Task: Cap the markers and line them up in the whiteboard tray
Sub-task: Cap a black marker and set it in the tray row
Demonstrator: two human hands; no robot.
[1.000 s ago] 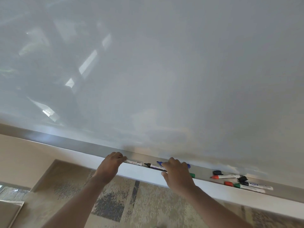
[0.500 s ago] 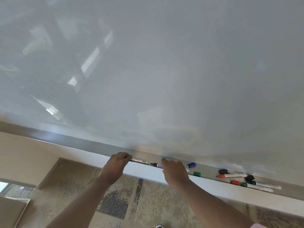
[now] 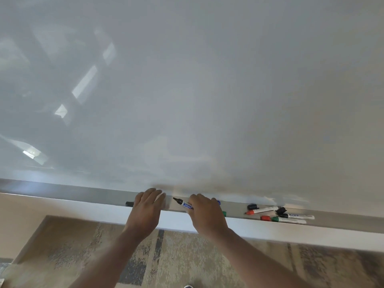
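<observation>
1 uncapped marker (image 3: pixel 184 204) is sitting pinched in the right hand (image 3: pixel 204 215) at lower centre; its exposed tip is risking smearing the left hand (image 3: pixel 148 210), whose fingers are spreading wide just beside.

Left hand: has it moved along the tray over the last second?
Yes. The left hand has slid right along the tray, closer to the loose markers lying at the tray's right end, which kept their arrangement.

You're in an office or meeting room: a large wall-mounted whiteboard (image 3: pixel 207 90), its marker tray (image 3: pixel 72 194) beneath, patterned carpet (image 3: pixel 83 256) below that.
</observation>
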